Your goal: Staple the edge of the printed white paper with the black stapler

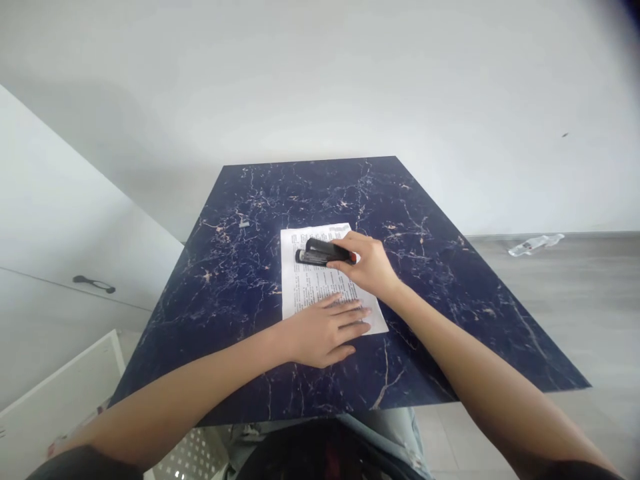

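A sheet of printed paper (295,293) lies on the dark blue marbled table (240,280); whether more sheets are under it I cannot tell. My left hand (327,330) rests flat on the paper's lower part, fingers spread and pointing right. Above the upper part of the sheet, my right hand (369,263) grips a black stapler (320,253) with a bit of red at its rear. The stapler's front end points left, and a gap shows between its top arm and base. My right fingers hide its back end.
A small pale staple strip-like piece (244,225) lies on the table's left side. White cabinet with a dark handle (94,285) stands at left. A white perforated basket (193,457) is below the front edge. Clear plastic packaging (537,245) lies on the floor at right.
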`<act>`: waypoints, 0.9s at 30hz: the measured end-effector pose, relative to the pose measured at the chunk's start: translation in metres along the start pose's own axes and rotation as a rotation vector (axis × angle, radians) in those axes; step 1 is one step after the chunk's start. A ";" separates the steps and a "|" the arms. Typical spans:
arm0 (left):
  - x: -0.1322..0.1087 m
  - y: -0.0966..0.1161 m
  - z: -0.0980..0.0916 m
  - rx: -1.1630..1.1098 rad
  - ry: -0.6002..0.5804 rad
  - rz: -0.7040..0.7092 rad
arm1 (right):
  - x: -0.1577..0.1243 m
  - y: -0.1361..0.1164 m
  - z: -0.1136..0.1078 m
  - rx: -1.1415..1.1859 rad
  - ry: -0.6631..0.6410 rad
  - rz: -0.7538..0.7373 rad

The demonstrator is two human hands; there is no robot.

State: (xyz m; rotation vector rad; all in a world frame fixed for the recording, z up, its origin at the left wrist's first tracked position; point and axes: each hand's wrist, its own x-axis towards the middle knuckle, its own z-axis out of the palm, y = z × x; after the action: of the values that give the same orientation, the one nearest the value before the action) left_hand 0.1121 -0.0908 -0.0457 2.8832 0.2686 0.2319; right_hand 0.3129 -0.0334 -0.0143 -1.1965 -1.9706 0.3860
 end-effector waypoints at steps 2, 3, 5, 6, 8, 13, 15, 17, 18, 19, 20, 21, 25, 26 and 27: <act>0.000 -0.002 -0.001 -0.020 -0.003 0.016 | 0.000 0.001 0.011 -0.034 -0.030 -0.026; 0.000 -0.003 -0.002 -0.031 0.000 0.025 | 0.000 0.003 0.015 -0.053 -0.038 -0.031; 0.000 -0.006 -0.001 -0.054 0.011 0.051 | 0.002 0.008 0.021 -0.072 -0.050 -0.031; -0.001 -0.007 -0.001 -0.064 0.014 0.064 | 0.003 0.011 0.023 -0.069 -0.055 -0.028; -0.002 -0.010 0.001 -0.079 0.017 0.078 | 0.005 0.016 0.025 -0.048 -0.066 -0.022; -0.004 -0.010 0.002 -0.083 0.036 0.086 | 0.009 0.023 0.024 -0.021 -0.076 -0.034; -0.004 -0.006 -0.003 -0.093 0.083 0.075 | 0.009 0.026 0.018 -0.016 -0.065 -0.077; -0.007 -0.002 -0.012 -0.164 0.198 0.028 | 0.007 0.031 0.007 -0.010 -0.022 -0.116; -0.008 -0.003 -0.017 -0.232 0.298 -0.022 | 0.006 0.035 0.000 -0.008 0.000 -0.127; -0.011 -0.006 -0.022 -0.313 0.428 -0.093 | 0.005 0.038 -0.007 -0.007 0.013 -0.132; -0.014 -0.011 -0.028 -0.404 0.576 -0.180 | 0.004 0.042 -0.014 -0.008 0.019 -0.136; -0.018 -0.021 -0.032 -0.495 0.746 -0.282 | 0.003 0.045 -0.020 -0.011 0.011 -0.144; -0.035 -0.078 -0.041 -0.947 1.377 -0.541 | 0.000 0.051 -0.028 0.011 -0.080 -0.185; -0.039 -0.093 -0.041 -1.076 1.482 -0.571 | 0.000 0.051 -0.027 0.019 -0.102 -0.189; -0.042 -0.105 -0.040 -1.181 1.558 -0.615 | 0.000 0.051 -0.026 0.022 -0.119 -0.187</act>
State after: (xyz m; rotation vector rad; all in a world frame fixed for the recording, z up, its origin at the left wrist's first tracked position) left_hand 0.0469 0.0098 -0.0391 0.9127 0.8153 1.6788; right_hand 0.3633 -0.0108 -0.0284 -0.9850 -2.1545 0.3896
